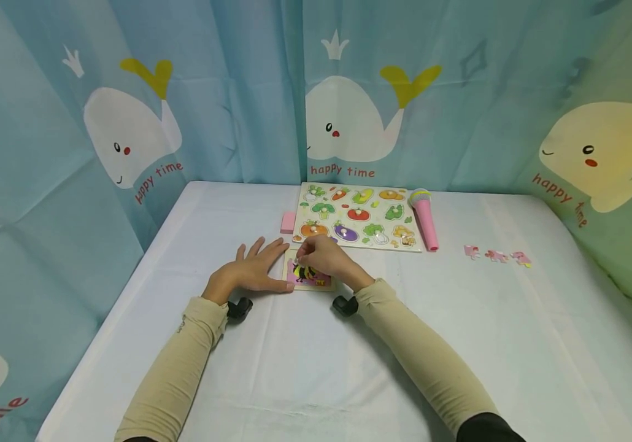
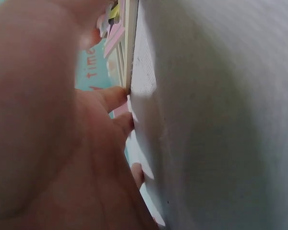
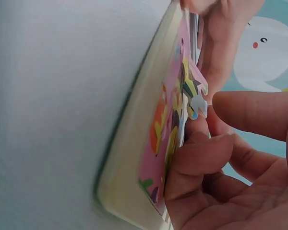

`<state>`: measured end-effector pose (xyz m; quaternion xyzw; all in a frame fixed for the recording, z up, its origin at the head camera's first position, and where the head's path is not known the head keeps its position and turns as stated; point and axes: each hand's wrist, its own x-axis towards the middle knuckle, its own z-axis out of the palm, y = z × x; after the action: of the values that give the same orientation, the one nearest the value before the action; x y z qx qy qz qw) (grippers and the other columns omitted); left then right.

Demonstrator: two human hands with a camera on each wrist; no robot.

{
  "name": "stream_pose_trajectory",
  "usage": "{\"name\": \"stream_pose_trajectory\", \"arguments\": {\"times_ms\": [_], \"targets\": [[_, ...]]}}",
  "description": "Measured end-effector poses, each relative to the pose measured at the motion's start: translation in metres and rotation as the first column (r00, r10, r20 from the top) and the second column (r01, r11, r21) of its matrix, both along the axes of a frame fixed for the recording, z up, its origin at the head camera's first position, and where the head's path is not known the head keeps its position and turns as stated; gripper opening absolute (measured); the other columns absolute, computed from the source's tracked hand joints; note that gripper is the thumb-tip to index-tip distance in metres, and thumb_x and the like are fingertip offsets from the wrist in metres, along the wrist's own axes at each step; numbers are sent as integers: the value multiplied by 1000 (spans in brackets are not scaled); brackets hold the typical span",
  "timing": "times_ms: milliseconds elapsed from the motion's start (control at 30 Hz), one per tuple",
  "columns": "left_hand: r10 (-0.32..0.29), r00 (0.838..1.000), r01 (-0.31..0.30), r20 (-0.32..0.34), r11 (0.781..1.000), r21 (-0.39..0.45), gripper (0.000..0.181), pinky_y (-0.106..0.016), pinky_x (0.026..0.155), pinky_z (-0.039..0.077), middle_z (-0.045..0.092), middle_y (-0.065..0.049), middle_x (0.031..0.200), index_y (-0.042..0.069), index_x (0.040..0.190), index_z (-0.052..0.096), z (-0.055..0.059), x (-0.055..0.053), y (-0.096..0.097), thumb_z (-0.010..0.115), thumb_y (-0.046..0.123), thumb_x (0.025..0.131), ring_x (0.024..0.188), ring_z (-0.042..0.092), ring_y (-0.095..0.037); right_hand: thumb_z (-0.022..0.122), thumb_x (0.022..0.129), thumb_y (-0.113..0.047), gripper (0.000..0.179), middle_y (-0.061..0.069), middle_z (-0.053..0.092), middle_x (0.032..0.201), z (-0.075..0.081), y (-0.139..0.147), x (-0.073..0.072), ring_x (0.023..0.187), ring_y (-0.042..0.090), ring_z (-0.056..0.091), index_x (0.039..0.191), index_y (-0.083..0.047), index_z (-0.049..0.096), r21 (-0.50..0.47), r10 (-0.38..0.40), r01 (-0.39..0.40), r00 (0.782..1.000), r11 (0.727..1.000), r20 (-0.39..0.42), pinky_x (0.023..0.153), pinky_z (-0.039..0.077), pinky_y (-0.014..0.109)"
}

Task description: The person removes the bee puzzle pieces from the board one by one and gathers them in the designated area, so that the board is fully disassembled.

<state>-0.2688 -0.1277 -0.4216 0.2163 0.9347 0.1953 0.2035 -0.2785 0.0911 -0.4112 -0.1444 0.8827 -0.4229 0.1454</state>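
A small wooden puzzle board (image 1: 324,289) with a bee picture on pink lies on the table. At its left edge rests my left hand (image 1: 252,270), fingers spread and thumb against the frame; the left wrist view shows this hand (image 2: 103,143) beside the board's edge. My right hand (image 1: 324,255) is over the upper part of the board. In the right wrist view, a jigsaw piece (image 3: 194,88) stands tilted up from the picture, and the fingertips of my right hand (image 3: 230,153) pinch at it. Part of the picture is hidden by that hand.
Behind is a vegetable peg puzzle (image 1: 357,215), with a pink toy microphone (image 1: 426,221) to its right. A pink block (image 1: 288,222) sits at its left. Several loose pink jigsaw pieces, one of them a middle piece (image 1: 496,256), lie at the right.
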Motion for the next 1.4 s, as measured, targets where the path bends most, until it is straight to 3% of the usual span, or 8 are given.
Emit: {"name": "stream_pose_trajectory", "arguments": {"times_ms": [233,833,1167,1400], "targets": [[1,1000,-1,-20,1000,-31,96,-70,122,-10,6,-7,180,16,174,19,1,0,2,60,63,101,163,-9,-40,70,101,-6,5,7,68,93,1,0,1,80,16,58,100,-1,71,-15,-7,7,1000,1000,-9,68,48,28],[-6,1000,5,-31,1000,-25,96,-70,122,-10,6,-6,180,17,174,18,3,-3,3,62,62,101,163,-9,-40,67,101,-4,11,8,68,92,2,-3,-5,79,16,58,102,0,76,19,7,-7,1000,1000,-26,68,48,27],[-15,999,14,-30,999,-31,96,-71,122,-9,6,-7,180,16,173,18,3,-3,3,61,62,101,163,-8,-41,66,105,-7,12,9,70,100,-1,2,-2,85,18,61,108,-1,75,-107,-20,20,1000,994,4,75,51,29],[-3,1000,3,-2,999,-42,105,-71,122,-9,5,-8,180,15,173,19,1,-1,3,68,65,95,163,-9,-41,64,105,-5,10,9,69,98,0,8,3,80,17,57,106,0,73,-164,-4,3,1000,986,-7,69,48,28]]}}
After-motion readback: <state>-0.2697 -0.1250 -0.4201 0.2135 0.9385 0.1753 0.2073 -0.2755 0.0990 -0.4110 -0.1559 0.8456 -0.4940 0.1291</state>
